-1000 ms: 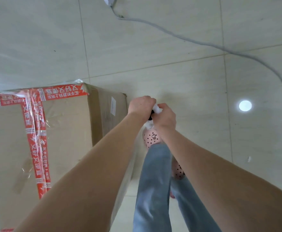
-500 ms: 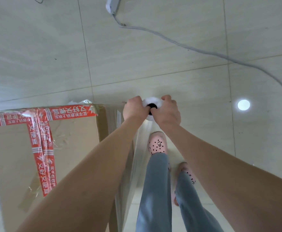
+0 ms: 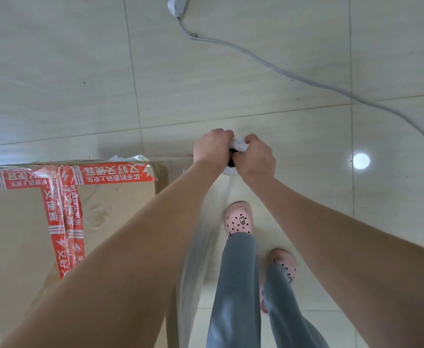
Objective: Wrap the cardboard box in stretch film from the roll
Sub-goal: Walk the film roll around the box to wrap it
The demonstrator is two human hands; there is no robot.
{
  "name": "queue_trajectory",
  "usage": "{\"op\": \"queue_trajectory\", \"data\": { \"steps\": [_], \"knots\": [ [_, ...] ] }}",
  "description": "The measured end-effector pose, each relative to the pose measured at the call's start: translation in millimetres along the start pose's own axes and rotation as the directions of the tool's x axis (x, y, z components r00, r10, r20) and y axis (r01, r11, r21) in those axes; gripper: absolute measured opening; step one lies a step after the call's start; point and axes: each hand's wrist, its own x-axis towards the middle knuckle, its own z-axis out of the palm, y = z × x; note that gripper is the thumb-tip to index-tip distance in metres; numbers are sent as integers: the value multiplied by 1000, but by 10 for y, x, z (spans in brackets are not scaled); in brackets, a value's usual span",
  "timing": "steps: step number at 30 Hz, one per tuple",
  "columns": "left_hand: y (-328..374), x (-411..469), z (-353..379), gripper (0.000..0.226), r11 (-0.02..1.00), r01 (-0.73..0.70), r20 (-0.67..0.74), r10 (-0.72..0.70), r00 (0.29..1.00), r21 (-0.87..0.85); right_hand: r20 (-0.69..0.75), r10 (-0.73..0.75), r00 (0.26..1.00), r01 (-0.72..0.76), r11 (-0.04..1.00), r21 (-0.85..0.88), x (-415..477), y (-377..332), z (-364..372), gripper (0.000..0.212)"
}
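Both hands, the left hand [image 3: 212,149] and right hand [image 3: 254,156], grip the top of the upright film roll [image 3: 239,144] beside the taped cardboard box [image 3: 17,234], film [image 3: 200,247] stretched along its side.

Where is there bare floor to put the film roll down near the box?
Bare tiles lie beyond the cardboard box, up to the grey cable, and right of the pink shoes. It is crowded between box and legs, where the stretched film runs.
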Motion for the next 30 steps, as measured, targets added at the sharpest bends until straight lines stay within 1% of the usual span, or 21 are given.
{"op": "queue_trajectory", "data": {
  "steps": [2, 4, 6, 9, 11, 12, 14, 16, 18, 20, 22, 24, 26, 28, 30],
  "knots": [
    [-47, 40, -23, 13, 997, 43, -21, -45, 999, -57, -10, -38, 999, 37, 999, -34, 49, -73, -24, 32],
    [-93, 74, -72, 6, 982, 110, -31, -116, 993, -151, -22, -101, 995, 99, 990, -98, 89, -159, -35, 34],
    [-136, 98, -137, 7, 950, 188, -28, -201, 979, -248, -46, -163, 986, 155, 978, -142, 118, -265, -51, 34],
    [-224, 120, -225, 11, 861, 303, -12, -338, 941, -409, -72, -226, 972, 211, 962, -170, 167, -429, -58, 34],
    [-305, 110, -272, 13, 794, 363, 10, -411, 912, -488, -37, -222, 974, 212, 958, -191, 187, -534, -28, 33],
    [-340, 103, -291, 15, 779, 380, 16, -429, 903, -498, -14, -209, 978, 202, 960, -196, 191, -577, -7, 32],
    [-384, 67, -313, 21, 812, 375, -2, -420, 907, -448, 15, -172, 985, 172, 968, -185, 180, -631, 25, 31],
    [-393, 35, -311, 26, 897, 281, -65, -321, 945, -341, 10, -147, 989, 147, 974, -173, 161, -641, 44, 28],
    [-379, 44, -303, 30, 969, 142, -110, -167, 980, -203, -7, -141, 990, 137, 973, -185, 146, -628, 55, 26],
    [-360, 111, -316, 30, 996, 47, -112, -55, 992, -78, -7, -162, 987, 156, 964, -214, 166, -627, 52, 26],
    [-344, 198, -364, 27, 999, 25, -96, -28, 995, -30, 9, -197, 980, 193, 949, -249, 208, -644, 38, 26],
    [-352, 273, -422, 23, 998, 43, -78, -47, 996, -50, 32, -240, 970, 239, 929, -284, 255, -680, 9, 27],
    [-403, 316, -472, 19, 986, 105, -51, -112, 992, -127, 71, -286, 955, 294, 901, -320, 293, -741, -4, 29],
    [-497, 354, -514, 16, 947, 218, -28, -230, 973, -235, 110, -329, 938, 347, 880, -324, 331, -849, 10, 32],
    [-608, 391, -554, 16, 882, 340, -6, -362, 932, -327, 128, -342, 931, 365, 875, -316, 378, -985, 47, 36]
  ]
}}
